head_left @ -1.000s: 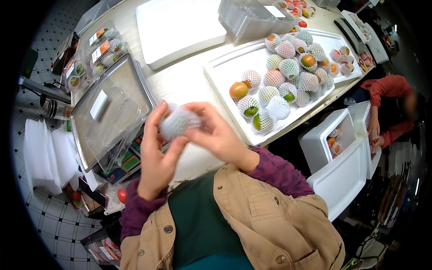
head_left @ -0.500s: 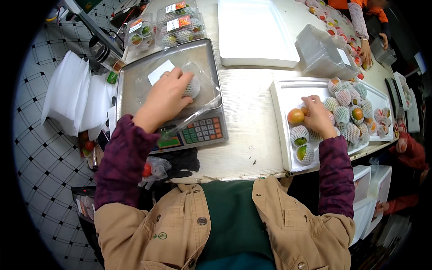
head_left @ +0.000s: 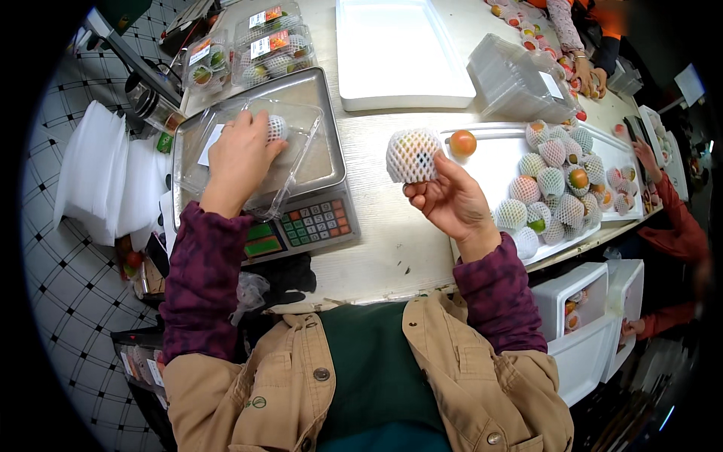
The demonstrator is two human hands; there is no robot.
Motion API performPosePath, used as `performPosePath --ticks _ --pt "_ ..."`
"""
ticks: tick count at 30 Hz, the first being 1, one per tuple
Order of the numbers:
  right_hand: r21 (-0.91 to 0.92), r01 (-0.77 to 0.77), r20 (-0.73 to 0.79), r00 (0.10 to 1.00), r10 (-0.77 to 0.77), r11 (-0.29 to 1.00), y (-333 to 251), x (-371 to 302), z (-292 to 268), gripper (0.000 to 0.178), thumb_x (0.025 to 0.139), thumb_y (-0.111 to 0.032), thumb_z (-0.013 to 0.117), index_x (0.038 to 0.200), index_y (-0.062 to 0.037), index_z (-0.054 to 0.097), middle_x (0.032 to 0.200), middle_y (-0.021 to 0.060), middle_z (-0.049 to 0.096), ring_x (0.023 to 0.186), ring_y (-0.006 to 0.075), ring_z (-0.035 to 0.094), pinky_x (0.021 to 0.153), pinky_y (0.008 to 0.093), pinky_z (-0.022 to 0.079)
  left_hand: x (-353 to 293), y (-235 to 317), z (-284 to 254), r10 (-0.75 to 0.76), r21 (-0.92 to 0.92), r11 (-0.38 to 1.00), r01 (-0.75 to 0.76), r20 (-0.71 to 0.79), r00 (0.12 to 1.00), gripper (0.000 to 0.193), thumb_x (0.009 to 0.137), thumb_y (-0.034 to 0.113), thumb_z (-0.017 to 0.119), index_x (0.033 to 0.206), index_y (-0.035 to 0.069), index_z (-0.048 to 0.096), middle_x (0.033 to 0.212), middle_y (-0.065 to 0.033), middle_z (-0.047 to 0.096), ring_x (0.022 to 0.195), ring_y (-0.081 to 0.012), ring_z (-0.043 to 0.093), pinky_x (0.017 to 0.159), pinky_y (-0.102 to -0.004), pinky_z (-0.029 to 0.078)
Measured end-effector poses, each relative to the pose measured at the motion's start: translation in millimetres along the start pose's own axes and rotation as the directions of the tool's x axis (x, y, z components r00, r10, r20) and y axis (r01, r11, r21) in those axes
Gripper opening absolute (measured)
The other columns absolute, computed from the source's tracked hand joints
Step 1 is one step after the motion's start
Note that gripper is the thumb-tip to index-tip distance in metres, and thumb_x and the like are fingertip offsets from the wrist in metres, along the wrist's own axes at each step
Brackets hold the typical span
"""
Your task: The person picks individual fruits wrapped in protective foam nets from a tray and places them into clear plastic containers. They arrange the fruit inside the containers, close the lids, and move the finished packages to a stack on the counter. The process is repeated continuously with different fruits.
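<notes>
My right hand (head_left: pixel 456 197) pinches a tomato in a white foam net (head_left: pixel 413 155), held up over the table between the scale and the white foam tray (head_left: pixel 491 256). Behind that hand a bare orange-red tomato (head_left: pixel 462 143) lies by the tray's far left corner. My left hand (head_left: pixel 242 157) reaches into a clear plastic box (head_left: pixel 297 154) on the steel pan of the scale (head_left: pixel 330 98). Its thumb and fingers curl round another netted tomato (head_left: pixel 278 128), partly hidden by the hand. Beside the hand a white label (head_left: pixel 212 145) shows through the plastic.
Filled clear boxes (head_left: pixel 273 56) stand behind the scale. An empty white foam tray (head_left: pixel 403 60) and stacked clear containers (head_left: pixel 516 79) are at the back. Netted tomatoes (head_left: pixel 552 181) fill the right tray's far side. Co-workers' hands (head_left: pixel 590 77) are at the far right.
My right hand has lifted a netted tomato from the tray and brought it left. The bare tomato now sits nearer the tray's far left corner. My left hand stays in the box.
</notes>
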State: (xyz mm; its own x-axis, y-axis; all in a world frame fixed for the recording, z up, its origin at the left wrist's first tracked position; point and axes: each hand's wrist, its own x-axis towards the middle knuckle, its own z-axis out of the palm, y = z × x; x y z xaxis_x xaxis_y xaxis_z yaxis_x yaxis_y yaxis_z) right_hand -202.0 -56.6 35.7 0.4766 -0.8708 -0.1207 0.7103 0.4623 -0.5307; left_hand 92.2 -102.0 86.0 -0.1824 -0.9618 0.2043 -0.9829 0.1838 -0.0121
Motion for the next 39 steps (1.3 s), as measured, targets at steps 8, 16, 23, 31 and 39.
performPosePath --ticks 8,16,23,31,39 --pt "-0.244 -0.030 -0.106 0.994 0.004 0.969 31.9 -14.0 31.6 0.038 0.092 -0.025 0.058 0.119 0.0010 0.049 0.099 0.0090 0.062 0.080 0.0146 0.063 0.068 0.0255 0.052 -46.1 84.9 -19.6 0.405 -0.620 0.581 -0.527 -0.341 0.848 0.051 0.071 0.008 0.075 0.119 0.004 0.056 0.120 -0.0175 0.056 0.106 -0.0319 0.058 0.089 -0.0367 0.047" --pt "-0.408 -0.018 -0.065 0.998 -0.010 0.913 39.7 -31.4 34.8 0.045 0.084 -0.017 0.068 0.121 0.0015 0.050 0.094 0.0072 0.061 0.073 0.0108 0.059 0.064 0.0244 0.050 -50.2 88.2 -0.8 -0.004 -0.967 -0.081 0.244 0.245 0.970 0.014 0.091 0.013 0.058 0.098 0.001 0.060 0.092 -0.0076 0.065 0.078 -0.0090 0.059 0.070 -0.0235 0.049" --pt "-0.611 0.071 -0.191 0.953 -0.233 0.788 40.9 -31.6 39.1 0.037 0.085 -0.014 0.067 0.114 0.0001 0.049 0.084 0.0051 0.061 0.066 0.0082 0.056 0.056 0.0204 0.045 -62.9 96.2 -2.9 0.299 -0.954 0.252 -0.165 -0.086 0.950 0.045 0.079 0.006 0.071 0.118 -0.001 0.049 0.125 -0.0148 0.049 0.110 -0.0195 0.053 0.092 -0.0299 0.043" --pt "-0.583 0.114 -0.166 0.952 -0.256 0.805 35.5 -27.7 50.1 0.029 0.090 -0.007 0.057 0.116 0.0012 0.047 0.080 0.0077 0.062 0.065 0.0098 0.059 0.056 0.0210 0.047 -64.7 77.0 -2.0 0.229 -0.640 -0.634 0.433 0.380 0.896 0.042 0.087 0.009 0.057 0.124 0.005 0.037 0.119 -0.0134 0.051 0.107 -0.0228 0.057 0.090 -0.0400 0.052" --pt "-0.418 0.116 0.028 0.993 -0.115 0.901 49.6 8.3 68.9 0.051 0.090 -0.022 0.063 0.128 -0.0004 0.037 0.092 0.0096 0.061 0.074 0.0102 0.059 0.061 0.0228 0.048 -55.2 60.6 -35.5 0.214 -0.652 0.668 -0.359 -0.294 0.931 0.068 0.071 0.016 0.076 0.129 0.003 0.044 0.125 -0.0201 0.048 0.107 -0.0390 0.054 0.092 -0.0397 0.044"
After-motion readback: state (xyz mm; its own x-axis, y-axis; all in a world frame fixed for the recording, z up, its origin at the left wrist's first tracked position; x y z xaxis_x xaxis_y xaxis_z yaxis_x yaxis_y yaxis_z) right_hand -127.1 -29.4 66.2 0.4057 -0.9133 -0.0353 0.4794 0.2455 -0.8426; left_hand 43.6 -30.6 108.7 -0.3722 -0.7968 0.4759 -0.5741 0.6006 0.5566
